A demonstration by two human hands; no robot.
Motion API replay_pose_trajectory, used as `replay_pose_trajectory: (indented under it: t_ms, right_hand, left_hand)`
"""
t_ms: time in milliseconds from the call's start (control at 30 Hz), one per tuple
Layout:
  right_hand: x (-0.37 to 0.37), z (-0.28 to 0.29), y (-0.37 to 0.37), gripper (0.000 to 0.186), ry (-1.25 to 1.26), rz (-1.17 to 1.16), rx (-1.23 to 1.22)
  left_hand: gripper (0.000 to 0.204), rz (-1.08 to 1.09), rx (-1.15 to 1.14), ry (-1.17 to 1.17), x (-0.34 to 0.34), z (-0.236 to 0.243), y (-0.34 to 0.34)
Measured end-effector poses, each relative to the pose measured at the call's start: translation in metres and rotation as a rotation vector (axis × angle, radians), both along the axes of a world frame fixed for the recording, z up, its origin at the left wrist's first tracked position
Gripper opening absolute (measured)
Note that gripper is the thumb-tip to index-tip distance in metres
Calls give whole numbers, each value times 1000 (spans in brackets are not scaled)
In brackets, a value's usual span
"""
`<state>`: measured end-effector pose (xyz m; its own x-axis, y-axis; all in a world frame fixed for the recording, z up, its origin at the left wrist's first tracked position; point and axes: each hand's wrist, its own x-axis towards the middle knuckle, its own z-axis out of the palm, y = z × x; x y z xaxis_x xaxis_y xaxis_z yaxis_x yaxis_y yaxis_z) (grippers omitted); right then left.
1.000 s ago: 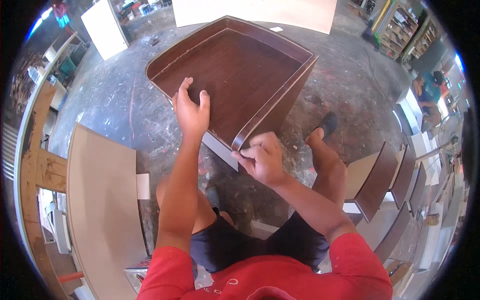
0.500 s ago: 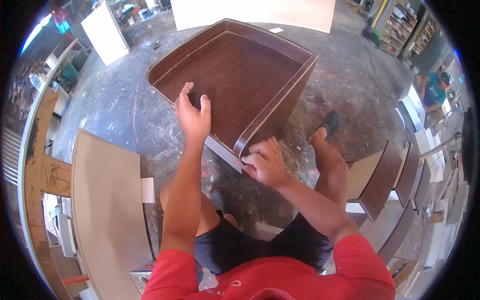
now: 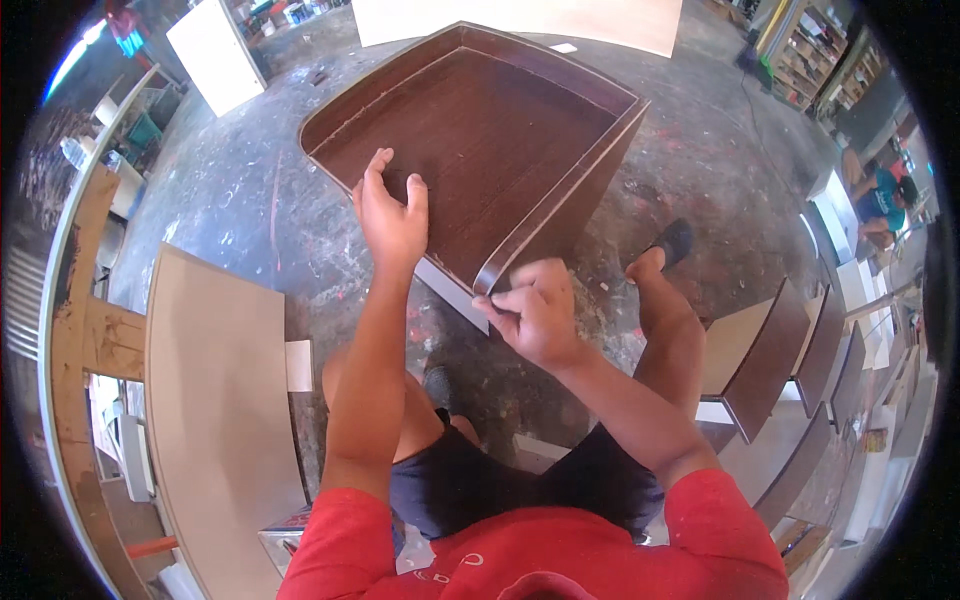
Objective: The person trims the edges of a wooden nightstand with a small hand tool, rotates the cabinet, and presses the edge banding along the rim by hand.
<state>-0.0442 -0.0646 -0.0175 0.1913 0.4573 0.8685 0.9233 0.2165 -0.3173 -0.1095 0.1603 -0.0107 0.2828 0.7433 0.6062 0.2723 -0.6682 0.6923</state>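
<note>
A dark brown wooden cabinet (image 3: 510, 140) with a raised rim and rounded corners stands between my legs. My left hand (image 3: 393, 225) rests at its near left edge, fingers curved and apart over the brown top. My right hand (image 3: 533, 316) is closed in a pinch at the rounded front end of the right rim (image 3: 495, 256); whatever is between thumb and finger is hidden or too small to make out. A pale strip (image 3: 445, 294) runs along the cabinet's front below the top.
A beige panel (image 3: 215, 390) leans on my left beside a wooden frame (image 3: 100, 330). Brown-faced boxes (image 3: 750, 355) line my right. Pale panels (image 3: 510, 20) stand behind the cabinet. A co-worker in teal (image 3: 880, 205) crouches at the far right.
The view has shifted slightly. My right hand has moved a little at the rim's corner, its forefingers blurred. The co-worker at the right has bent lower.
</note>
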Motion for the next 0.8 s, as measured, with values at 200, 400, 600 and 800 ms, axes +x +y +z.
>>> replay_pose_trajectory:
  t_ms: [200,400,600,800]
  right_hand:
    - [-7,11,3,33,42,-19,-25]
    - [-10,-6,-2,32,92,-31,-60]
    - [-9,4,3,32,152,-53,32]
    - [-6,14,3,31,191,-89,28]
  left_hand:
    - [48,-7,32,-12,-1,2,3]
    - [48,-3,17,-15,0,-4,2]
    - [48,-10,3,-11,-1,-1,-2]
    - [48,-20,22,-22,-1,-2,4]
